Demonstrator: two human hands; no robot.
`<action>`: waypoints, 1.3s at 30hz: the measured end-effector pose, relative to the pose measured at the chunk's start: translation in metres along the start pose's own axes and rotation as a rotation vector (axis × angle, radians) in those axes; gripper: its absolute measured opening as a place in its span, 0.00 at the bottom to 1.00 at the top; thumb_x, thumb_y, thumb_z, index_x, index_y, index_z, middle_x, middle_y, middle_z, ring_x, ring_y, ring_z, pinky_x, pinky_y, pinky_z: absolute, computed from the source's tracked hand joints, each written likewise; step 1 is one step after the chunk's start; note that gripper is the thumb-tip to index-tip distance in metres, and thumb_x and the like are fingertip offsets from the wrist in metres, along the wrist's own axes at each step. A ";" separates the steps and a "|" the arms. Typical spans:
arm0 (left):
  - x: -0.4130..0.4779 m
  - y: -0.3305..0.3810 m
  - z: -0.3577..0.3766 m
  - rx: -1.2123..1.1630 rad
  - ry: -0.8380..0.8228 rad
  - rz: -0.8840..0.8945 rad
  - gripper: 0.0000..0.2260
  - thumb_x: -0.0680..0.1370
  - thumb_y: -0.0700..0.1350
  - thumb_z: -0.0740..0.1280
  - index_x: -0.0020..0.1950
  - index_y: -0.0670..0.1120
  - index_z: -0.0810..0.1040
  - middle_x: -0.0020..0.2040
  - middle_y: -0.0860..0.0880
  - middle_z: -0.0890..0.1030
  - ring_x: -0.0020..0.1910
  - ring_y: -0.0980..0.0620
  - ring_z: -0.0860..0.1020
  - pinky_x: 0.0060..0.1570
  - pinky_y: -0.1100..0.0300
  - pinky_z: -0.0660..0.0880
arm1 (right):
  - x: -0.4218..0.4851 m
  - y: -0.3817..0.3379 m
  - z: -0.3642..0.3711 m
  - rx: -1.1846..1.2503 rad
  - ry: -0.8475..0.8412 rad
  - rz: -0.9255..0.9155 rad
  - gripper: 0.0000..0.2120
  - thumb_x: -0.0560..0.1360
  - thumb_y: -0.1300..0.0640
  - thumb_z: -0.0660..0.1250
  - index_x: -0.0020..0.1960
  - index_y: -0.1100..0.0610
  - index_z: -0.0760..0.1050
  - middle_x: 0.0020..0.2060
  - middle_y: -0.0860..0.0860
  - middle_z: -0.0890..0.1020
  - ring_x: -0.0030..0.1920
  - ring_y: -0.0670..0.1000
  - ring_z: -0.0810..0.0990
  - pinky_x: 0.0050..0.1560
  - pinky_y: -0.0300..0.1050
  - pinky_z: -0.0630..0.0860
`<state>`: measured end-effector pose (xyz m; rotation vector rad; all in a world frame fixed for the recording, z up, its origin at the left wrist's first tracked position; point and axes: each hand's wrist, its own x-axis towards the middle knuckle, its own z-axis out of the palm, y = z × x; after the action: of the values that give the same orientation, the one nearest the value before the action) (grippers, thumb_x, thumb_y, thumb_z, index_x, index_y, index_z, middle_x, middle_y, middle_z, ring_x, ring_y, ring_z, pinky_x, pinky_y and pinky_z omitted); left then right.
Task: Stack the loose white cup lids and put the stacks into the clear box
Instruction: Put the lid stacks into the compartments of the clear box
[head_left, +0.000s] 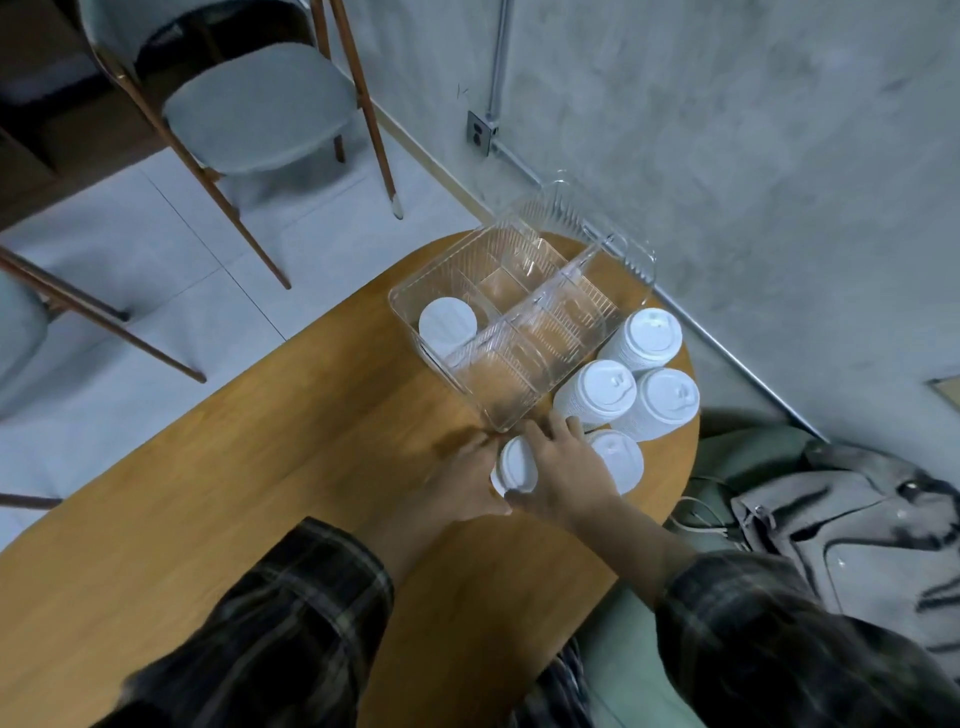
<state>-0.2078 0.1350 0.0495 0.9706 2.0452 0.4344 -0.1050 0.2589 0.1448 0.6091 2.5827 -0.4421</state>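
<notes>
At lower centre, both hands meet on a short lid stack (515, 467) just below the near corner of the clear box (519, 374). The right hand (566, 470) lies spread-fingered across it. The left hand (465, 483) is blurred beside it, so whether it grips is unclear. Another lid stack (448, 325) stands in the box's left compartment. The next move probably calls for squaring the short stack, then lifting it over the wall.

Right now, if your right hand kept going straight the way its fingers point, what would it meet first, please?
Most likely the near wall of the clear box, just ahead of the fingertips of the right hand. The lid stack beside it stands close to that line; depth is unclear.
</notes>
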 end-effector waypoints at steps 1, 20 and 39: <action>0.001 -0.002 0.004 0.005 0.006 0.011 0.47 0.64 0.56 0.84 0.79 0.51 0.66 0.73 0.51 0.74 0.75 0.50 0.68 0.72 0.46 0.70 | -0.001 -0.001 0.006 0.028 -0.009 0.006 0.46 0.67 0.40 0.80 0.76 0.52 0.63 0.71 0.53 0.65 0.70 0.58 0.66 0.67 0.55 0.72; -0.011 -0.001 -0.005 -0.060 0.071 0.071 0.35 0.64 0.55 0.82 0.68 0.50 0.76 0.65 0.51 0.75 0.64 0.49 0.78 0.61 0.45 0.79 | -0.005 0.001 0.016 0.102 0.031 -0.087 0.44 0.67 0.43 0.81 0.75 0.49 0.61 0.64 0.51 0.68 0.60 0.57 0.76 0.56 0.52 0.79; -0.034 0.070 -0.112 -0.017 0.218 0.245 0.23 0.61 0.55 0.83 0.47 0.49 0.77 0.45 0.55 0.76 0.44 0.54 0.77 0.39 0.58 0.73 | -0.024 -0.001 -0.123 0.126 0.129 -0.178 0.45 0.61 0.43 0.82 0.71 0.46 0.62 0.56 0.48 0.69 0.52 0.57 0.77 0.52 0.57 0.80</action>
<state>-0.2496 0.1582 0.1773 1.2139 2.1167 0.7130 -0.1294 0.2985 0.2608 0.4644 2.7607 -0.6473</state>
